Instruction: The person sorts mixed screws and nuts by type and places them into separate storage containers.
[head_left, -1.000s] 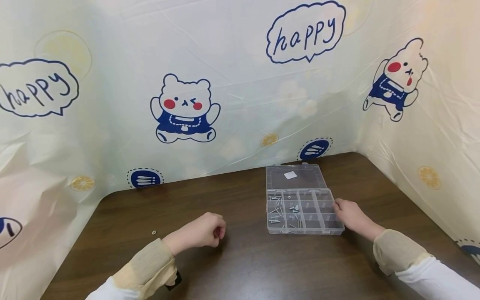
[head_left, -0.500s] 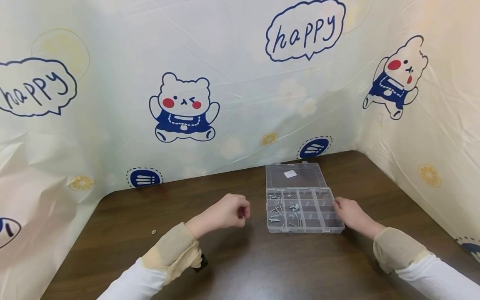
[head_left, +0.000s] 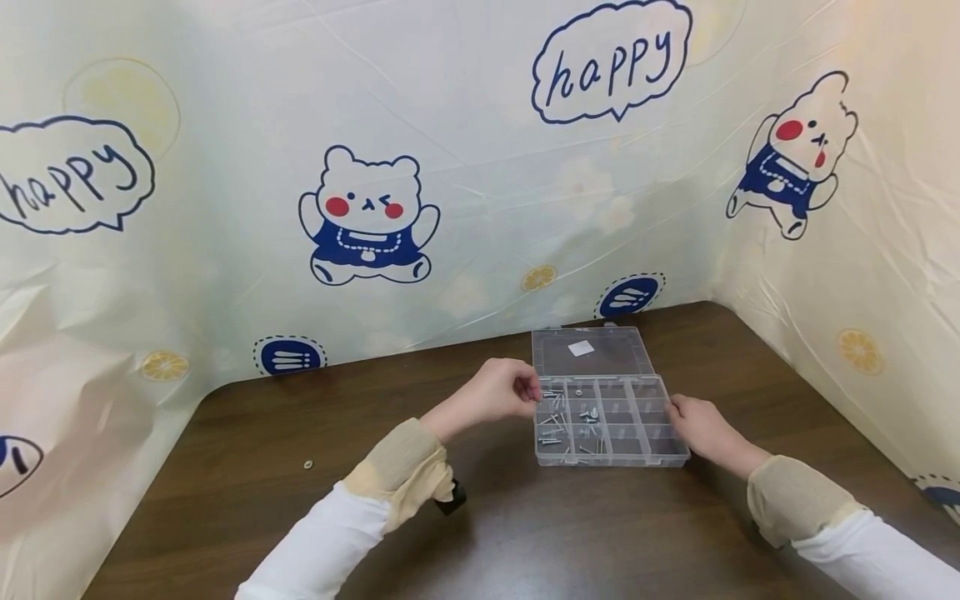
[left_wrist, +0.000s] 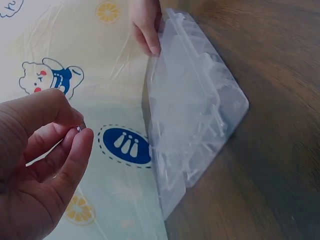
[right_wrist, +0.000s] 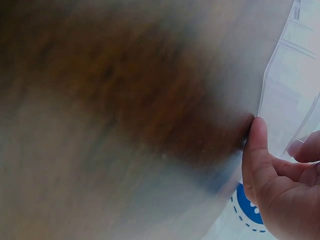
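Observation:
A clear plastic compartment box [head_left: 630, 462] lies on the table with its lid [head_left: 607, 358] folded back. My left hand [head_left: 498, 390] is at the box's left wall, above the table. In the left wrist view its thumb and forefinger pinch a small shiny metal piece [left_wrist: 79, 129], mostly hidden, so its kind is unclear. My right hand [head_left: 708, 429] holds the right side wall of the box, also seen in the right wrist view. Several screws [head_left: 551, 421] lie in the left column of compartments. More small hardware [head_left: 591, 415] and a small ring-shaped piece [head_left: 578, 392] occupy the second column.
A small nut-like ring [head_left: 308, 464] lies on the brown table [head_left: 525, 533] at the left. A white label [head_left: 581, 349] sits on the lid. Behind the table hangs a printed cloth [head_left: 465, 167], close to the lid's back edge.
My left hand has moved right and away from me across the table, from left of the box to its left wall. My right hand and the box have stayed in place.

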